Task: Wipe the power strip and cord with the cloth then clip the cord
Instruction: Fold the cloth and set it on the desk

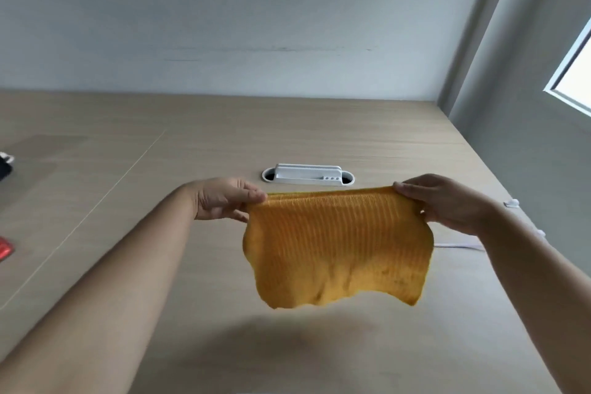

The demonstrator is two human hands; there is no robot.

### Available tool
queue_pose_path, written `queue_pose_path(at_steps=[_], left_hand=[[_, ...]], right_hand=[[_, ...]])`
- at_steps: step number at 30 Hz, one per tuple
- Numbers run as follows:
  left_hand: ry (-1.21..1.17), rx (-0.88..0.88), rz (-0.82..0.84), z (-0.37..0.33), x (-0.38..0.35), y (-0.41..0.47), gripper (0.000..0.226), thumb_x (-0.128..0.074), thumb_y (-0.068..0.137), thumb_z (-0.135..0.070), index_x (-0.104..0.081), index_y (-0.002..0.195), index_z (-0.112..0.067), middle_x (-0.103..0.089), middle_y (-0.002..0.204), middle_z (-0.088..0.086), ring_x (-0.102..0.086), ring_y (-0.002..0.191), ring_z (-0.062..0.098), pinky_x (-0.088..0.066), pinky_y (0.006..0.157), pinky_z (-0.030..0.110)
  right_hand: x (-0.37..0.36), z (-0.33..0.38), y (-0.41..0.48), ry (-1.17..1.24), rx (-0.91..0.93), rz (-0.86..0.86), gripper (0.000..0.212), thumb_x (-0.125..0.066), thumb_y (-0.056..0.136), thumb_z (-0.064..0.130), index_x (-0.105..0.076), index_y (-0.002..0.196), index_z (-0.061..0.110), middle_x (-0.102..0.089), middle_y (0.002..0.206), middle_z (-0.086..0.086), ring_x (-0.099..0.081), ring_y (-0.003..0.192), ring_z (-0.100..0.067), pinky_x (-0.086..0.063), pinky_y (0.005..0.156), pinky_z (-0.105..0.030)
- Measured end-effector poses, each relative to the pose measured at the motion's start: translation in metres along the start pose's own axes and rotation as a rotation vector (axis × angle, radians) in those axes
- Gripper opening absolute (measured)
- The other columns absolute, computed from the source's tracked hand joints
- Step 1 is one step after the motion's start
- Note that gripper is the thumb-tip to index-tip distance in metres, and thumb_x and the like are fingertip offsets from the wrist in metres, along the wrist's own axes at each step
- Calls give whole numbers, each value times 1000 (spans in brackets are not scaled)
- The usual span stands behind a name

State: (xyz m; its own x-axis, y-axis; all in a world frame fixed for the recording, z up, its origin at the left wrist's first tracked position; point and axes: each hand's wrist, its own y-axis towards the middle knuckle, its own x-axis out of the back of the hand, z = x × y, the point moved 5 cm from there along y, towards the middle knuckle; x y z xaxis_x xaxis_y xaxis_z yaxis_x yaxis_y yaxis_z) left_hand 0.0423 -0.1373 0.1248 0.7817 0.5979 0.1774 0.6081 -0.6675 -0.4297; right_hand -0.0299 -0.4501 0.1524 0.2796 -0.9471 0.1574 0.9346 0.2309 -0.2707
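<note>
An orange ribbed cloth hangs spread out above the wooden desk, held by its two top corners. My left hand pinches the left corner and my right hand pinches the right corner. Behind the cloth a white power strip sits in an oval cable slot in the desk. A short stretch of white cord shows on the desk just right of the cloth, under my right forearm. Two small white cord clips sit near the desk's right edge; the nearer one is partly hidden by my arm.
The light wooden desk runs back to a white wall. Its right edge lies close to a grey wall with a window. A dark object and a red object lie at the far left edge.
</note>
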Motion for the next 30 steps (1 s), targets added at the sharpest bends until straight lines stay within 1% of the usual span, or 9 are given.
queue_pose_path(at_steps=[4,8,11,13,16,21,24,27,30], left_hand=[[-303,-153,-223,12,53,-40,48,-90,42,-49,-75,74,-17,-71,72,-4,-68,68,7,-58,66,21],[-524,-196,-622,37,112,-71,8,-68,82,-18,-67,85,-11,-74,68,-2,-63,78,16,-60,65,22],[-570,-238,-830,53,151,-88,13,-56,92,-9,-64,83,-14,-72,63,-5,-63,71,13,-57,61,23],[-586,-275,-887,62,168,-95,18,-53,94,-9,-63,80,-17,-70,62,-7,-62,66,11,-52,66,24],[-611,-296,-861,80,185,-104,23,-48,96,-8,-64,80,-15,-70,62,-5,-66,63,10,-56,64,23],[-580,-90,-640,146,179,-108,33,-45,95,-5,-73,78,-8,-73,74,4,-71,64,12,-58,64,24],[-482,177,-412,195,156,-109,13,-64,86,-13,-72,86,-2,-74,76,9,-71,63,13,-59,62,25],[-419,421,-189,236,127,-109,34,-88,57,-22,-76,82,-3,-74,70,11,-72,58,16,-60,59,27],[-403,521,-177,255,110,-101,17,-64,85,-14,-74,74,-6,-72,63,7,-69,51,15,-61,60,29]], right_hand=[[-28,25,42,18,49,-59,41,-44,95,32,-61,69,5,-55,53,4,-57,51,-8,-50,49,-21],[-70,47,96,-75,129,-220,37,-49,95,27,-60,66,5,-51,61,-5,-57,53,-13,-48,49,-20],[-100,65,131,-170,212,-332,36,-50,95,23,-58,75,-5,-49,63,-11,-55,40,-3,-39,35,-10],[-111,71,151,-180,266,-389,43,-51,94,27,-58,78,-12,-51,69,-14,-57,55,-10,-51,53,-21],[-131,65,167,-152,281,-375,44,-51,94,28,-58,76,-11,-49,72,-12,-54,70,-21,-51,75,-36],[-159,15,157,-20,105,-150,33,-48,95,17,-62,86,-12,-59,82,-16,-63,74,-23,-58,77,-27],[-165,-25,146,-91,-159,21,29,-50,93,22,-66,76,4,-71,76,-14,-70,70,-21,-60,77,-33],[-174,-68,138,-125,-369,153,27,-54,91,22,-67,80,1,-73,76,-15,-71,73,-27,-60,73,-37],[-181,-102,138,-237,-457,126,18,-63,87,20,-68,76,6,-70,80,-17,-70,74,-28,-60,74,-41]])
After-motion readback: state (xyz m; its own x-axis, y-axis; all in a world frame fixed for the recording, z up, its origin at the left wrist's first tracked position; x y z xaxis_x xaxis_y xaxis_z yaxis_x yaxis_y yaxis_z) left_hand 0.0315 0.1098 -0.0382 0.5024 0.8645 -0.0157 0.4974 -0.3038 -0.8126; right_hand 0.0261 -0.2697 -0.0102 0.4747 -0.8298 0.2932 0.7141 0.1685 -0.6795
